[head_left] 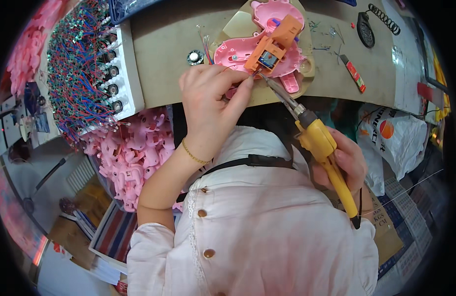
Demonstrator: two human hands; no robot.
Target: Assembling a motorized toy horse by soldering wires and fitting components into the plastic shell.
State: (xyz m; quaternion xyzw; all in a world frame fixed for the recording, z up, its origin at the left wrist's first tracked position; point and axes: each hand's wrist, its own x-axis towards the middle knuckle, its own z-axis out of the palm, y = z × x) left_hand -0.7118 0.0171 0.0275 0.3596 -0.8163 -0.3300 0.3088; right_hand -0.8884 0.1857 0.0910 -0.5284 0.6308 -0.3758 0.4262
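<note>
A pink toy shell [237,52] with an orange module [273,44] lies flat, the yellow soldering iron [320,148] tip touching it

Hands at work: two, the left hand [210,101] and the right hand [347,164]
Soldering irons: one soldering iron [314,138], yellow-handled
Pink toy shells on the bench: one pink toy shell [247,52]
Orange modules: one orange module [272,44] on that shell
Loose round speakers: one round speaker [194,57]
Red-handled tools: one red tool [354,74]
Coiled black cords: one coiled cord [384,18]
White trays of wired parts: one white tray [131,74] (the wired pieces in it are too many and tangled to count)
Heaps of pink shells: one heap of pink shells [131,155], uncountable
Plastic bags: one white plastic bag [396,135]
</note>
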